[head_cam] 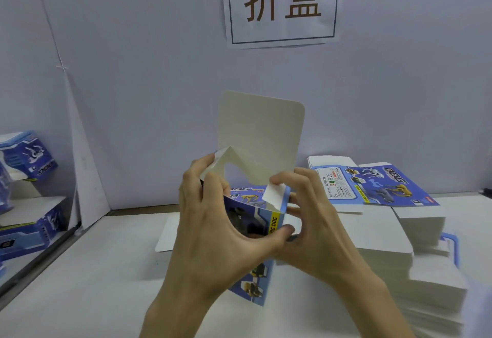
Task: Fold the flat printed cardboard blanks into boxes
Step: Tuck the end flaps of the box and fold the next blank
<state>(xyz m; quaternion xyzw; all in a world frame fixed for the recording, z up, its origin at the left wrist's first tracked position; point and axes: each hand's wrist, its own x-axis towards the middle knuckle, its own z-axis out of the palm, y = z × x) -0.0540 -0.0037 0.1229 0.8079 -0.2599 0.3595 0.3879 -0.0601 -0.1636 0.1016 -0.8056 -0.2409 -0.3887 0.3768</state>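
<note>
A blue printed box, partly formed, is held upright above the white table in the middle of the view. Its large plain lid flap stands straight up. My left hand grips the box's left side, fingers on a small side flap and thumb across the front. My right hand holds the right side, with its fingertips pressing a small white flap inward. A stack of flat printed blanks lies at the right, behind my right hand.
Several folded blue boxes sit on a lower surface at the left. A tall pile of white-faced blanks fills the right side of the table. A paper sign hangs on the back wall. One white sheet lies behind my hands.
</note>
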